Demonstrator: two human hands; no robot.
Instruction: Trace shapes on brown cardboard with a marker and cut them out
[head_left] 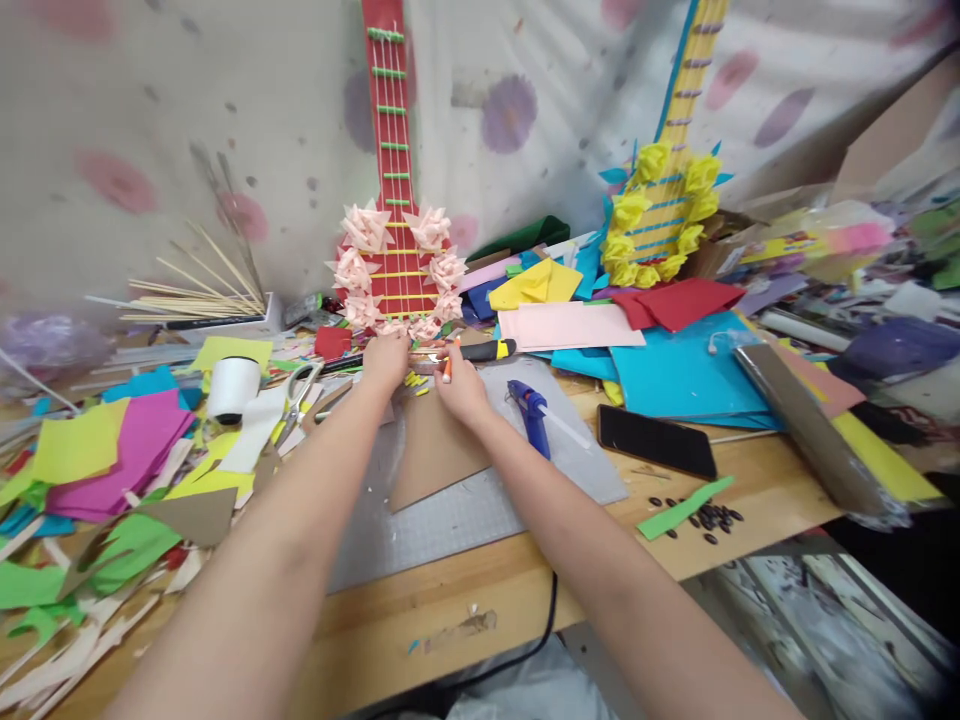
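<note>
My left hand [386,360] rests with curled fingers at the bottom edge of a red paper guitar [394,270] ringed with pink paper flowers; what it grips, if anything, is hidden. My right hand [461,385] pinches a small orange pen-like tool [448,368] over a ruler-like strip. Both hands hover above a brown cardboard piece [435,450] lying on a grey cutting mat [465,515].
A blue glue gun [531,410], a yellow-handled cutter [487,350], scissors [300,390], a white tape roll [232,388] and a black phone [656,440] lie nearby. A yellow flower guitar [664,215] leans at the back. Coloured paper scraps cover the table; dark seeds [709,518] sit near the front edge.
</note>
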